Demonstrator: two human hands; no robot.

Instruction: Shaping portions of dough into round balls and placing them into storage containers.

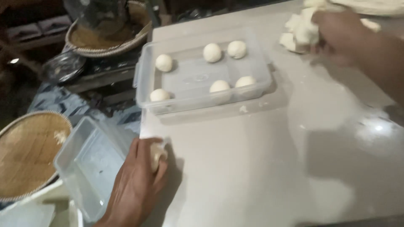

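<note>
My left hand (136, 180) rests at the white table's near left edge, fingers curled around a small dough piece (157, 154). My right hand (341, 35) reaches to the far right and grips a large lump of white dough (299, 29). Between them stands a clear plastic tray (198, 75) holding several round dough balls, such as one ball (212, 52) near its back wall.
An empty clear plastic container (86, 164) sits just left of my left hand, off the table's edge. A woven round basket (27, 153) lies at the far left, another woven basket (107, 40) at the back. The white table (273, 159) stretches right.
</note>
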